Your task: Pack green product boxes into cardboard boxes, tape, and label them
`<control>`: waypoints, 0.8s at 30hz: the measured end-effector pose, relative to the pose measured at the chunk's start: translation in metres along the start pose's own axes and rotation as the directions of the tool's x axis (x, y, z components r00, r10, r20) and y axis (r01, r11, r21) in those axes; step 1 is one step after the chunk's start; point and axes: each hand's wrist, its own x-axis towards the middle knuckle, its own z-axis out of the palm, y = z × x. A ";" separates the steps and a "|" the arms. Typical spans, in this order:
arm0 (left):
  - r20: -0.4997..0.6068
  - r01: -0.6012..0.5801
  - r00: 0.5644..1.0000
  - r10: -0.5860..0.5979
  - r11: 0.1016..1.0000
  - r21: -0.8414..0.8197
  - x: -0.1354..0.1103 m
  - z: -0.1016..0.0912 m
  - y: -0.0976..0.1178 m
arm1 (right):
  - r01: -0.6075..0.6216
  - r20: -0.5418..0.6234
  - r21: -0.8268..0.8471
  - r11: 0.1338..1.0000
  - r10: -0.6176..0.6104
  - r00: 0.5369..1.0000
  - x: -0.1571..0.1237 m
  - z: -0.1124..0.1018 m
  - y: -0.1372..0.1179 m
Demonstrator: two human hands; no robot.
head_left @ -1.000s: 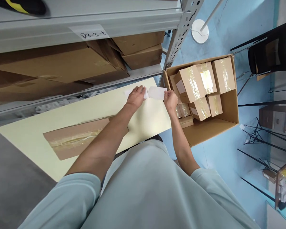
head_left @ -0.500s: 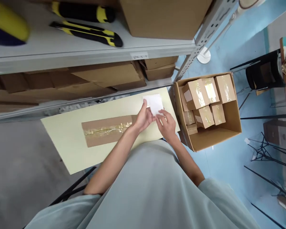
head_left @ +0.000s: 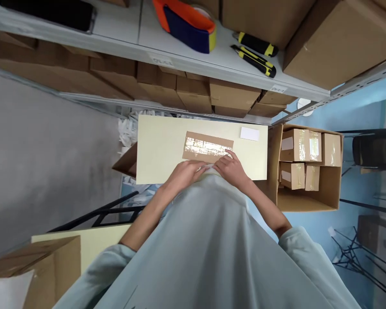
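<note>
My left hand [head_left: 187, 172] and my right hand [head_left: 232, 170] meet in front of my shirt at the near edge of the pale yellow table [head_left: 161, 133]. The fingers of both are pinched closed, with a pale sliver of something I cannot make out between their tips. Just beyond them lies a flat cardboard box [head_left: 209, 146] sealed with shiny clear tape. My right index finger is close to its right end. A small white stack of paper [head_left: 249, 133] rests on the table's far right part.
At right stands a large open carton [head_left: 309, 205] holding several taped boxes. The shelf [head_left: 128, 40] ahead bears two utility knives [head_left: 255, 60], a tape roll [head_left: 193, 25] and a phone [head_left: 51, 15]. Another carton [head_left: 54, 274] is at lower left.
The white paper stack has left my hands and lies on the table. Both hands have drawn back toward my shirt and come together. The view has shifted, showing more shelf.
</note>
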 end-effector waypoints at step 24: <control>-0.028 0.022 0.998 -0.054 0.744 -0.667 -0.074 -0.083 -0.027 | -0.344 -0.383 0.586 0.734 0.625 0.681 0.064 0.007 -0.124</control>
